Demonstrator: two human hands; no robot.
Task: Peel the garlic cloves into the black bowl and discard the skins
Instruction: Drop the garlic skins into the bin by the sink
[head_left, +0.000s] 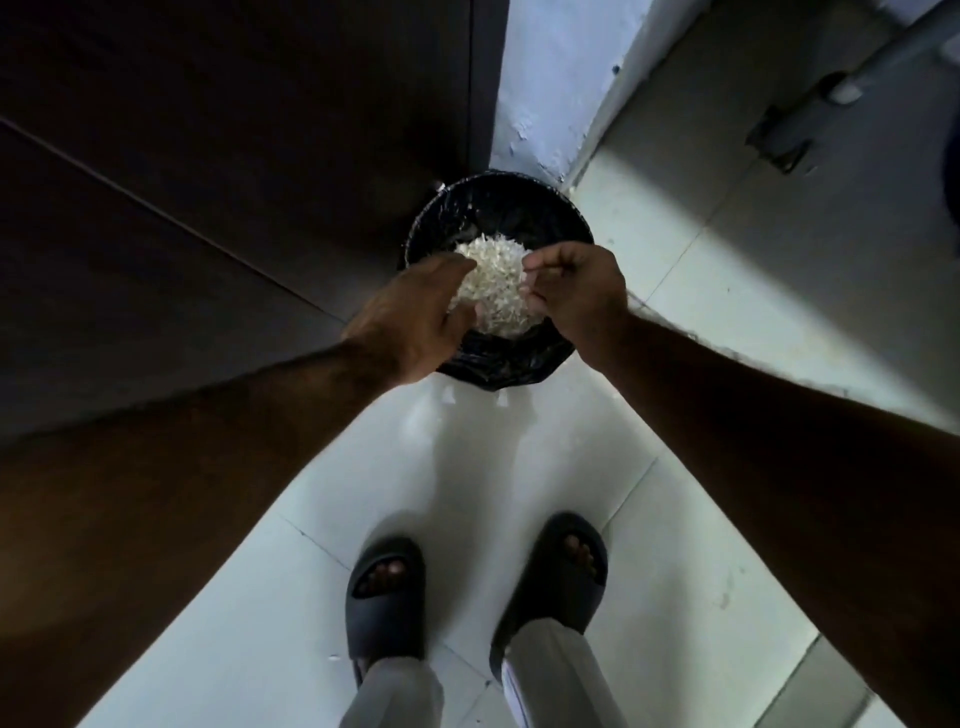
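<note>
Garlic skins (493, 283) lie as a pale, flaky heap inside the black-lined bin (561, 213), which stands on the floor at twelve o'clock from my feet. Largest in view is the dark door (234, 156), filling the ten o'clock side, with its top edge cut off. The pale tiled floor (519, 467) spreads from the bin down to six o'clock, and a whitish wall (545, 78) rises at one o'clock. At two o'clock a grey fitting sits in blur; I cannot make out what it is.

My forearms run in from both lower corners, their elbows out of frame. My left hand (415, 322) hangs over the bin's eight o'clock rim, fingers fairly straight and loose, the grip slack, its fingertips lost against the skins so I cannot tell whether they touch. My right hand (576, 296) hovers over the four o'clock rim with fingers curled in; pale flakes show at the fingertips, though whether the grip pinches them or they merely lie behind is unclear.

My hands hide the near part of the heap. A few white scraps (501, 401) lie on the floor at the bin's six o'clock foot. My dark slippers (384, 597) sit at six o'clock, trouser legs cut off below.
</note>
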